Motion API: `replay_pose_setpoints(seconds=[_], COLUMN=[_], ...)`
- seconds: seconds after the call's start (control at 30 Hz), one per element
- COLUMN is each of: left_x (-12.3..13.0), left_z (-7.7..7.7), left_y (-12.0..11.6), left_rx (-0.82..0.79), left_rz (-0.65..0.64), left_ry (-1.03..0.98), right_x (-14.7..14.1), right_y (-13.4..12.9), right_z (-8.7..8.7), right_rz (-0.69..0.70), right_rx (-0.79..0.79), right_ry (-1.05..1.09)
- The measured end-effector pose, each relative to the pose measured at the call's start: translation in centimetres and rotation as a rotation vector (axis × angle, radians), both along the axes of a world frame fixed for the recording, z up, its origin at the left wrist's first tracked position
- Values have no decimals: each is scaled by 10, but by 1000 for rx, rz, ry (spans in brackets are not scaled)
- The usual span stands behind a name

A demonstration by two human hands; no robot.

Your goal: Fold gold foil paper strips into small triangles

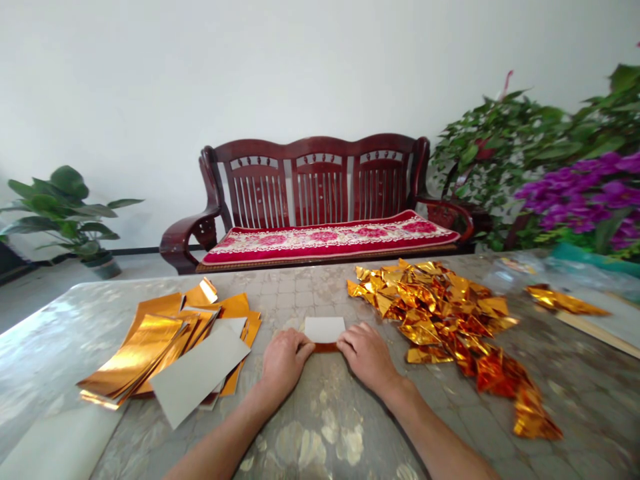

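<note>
Both my hands sit at the table's near middle, facing each other. My left hand (285,360) holds the left end of a small white card (325,329), and my right hand (365,357) holds its right end. A strip of gold foil (325,347) shows along the card's near edge, and the rest of it is hidden under my fingers. To the left lies a loose stack of flat gold foil sheets (135,353), partly covered by grey card pieces (197,373). A heap of crumpled gold foil (435,313) lies to the right.
The marble-patterned table (320,293) holds everything. A smaller gold foil bunch (565,300) and a clear plastic bag (520,270) lie at its far right. Beyond its far edge stand a dark wooden bench (320,180) with a red cushion and potted plants (540,160).
</note>
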State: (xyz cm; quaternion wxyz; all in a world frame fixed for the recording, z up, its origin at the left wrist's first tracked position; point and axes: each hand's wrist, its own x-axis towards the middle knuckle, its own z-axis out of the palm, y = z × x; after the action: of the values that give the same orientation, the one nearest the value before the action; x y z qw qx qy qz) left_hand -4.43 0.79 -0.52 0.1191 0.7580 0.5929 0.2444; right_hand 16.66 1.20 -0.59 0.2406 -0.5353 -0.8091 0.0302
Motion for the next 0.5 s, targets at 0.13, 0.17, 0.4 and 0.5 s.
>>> replay_pose_setpoints(seconds=[0.13,0.17,0.4,0.5], left_x=[-1,-1,-1,0], left_z=[0,0,-1,-1], left_y=[0,0,1,2], left_rx=[18,22,26,18], left_rz=[37,42,61,60], left_ry=[83,99,199,232], right_x=[-3,-3,-5,-5], right_y=[0,0,3,4], right_z=[0,-1,-2,-1], right_rz=[-27,-32,-47,-59], right_rx=[6,5,-20,-19], right_ry=[-32,-37,-37,-31])
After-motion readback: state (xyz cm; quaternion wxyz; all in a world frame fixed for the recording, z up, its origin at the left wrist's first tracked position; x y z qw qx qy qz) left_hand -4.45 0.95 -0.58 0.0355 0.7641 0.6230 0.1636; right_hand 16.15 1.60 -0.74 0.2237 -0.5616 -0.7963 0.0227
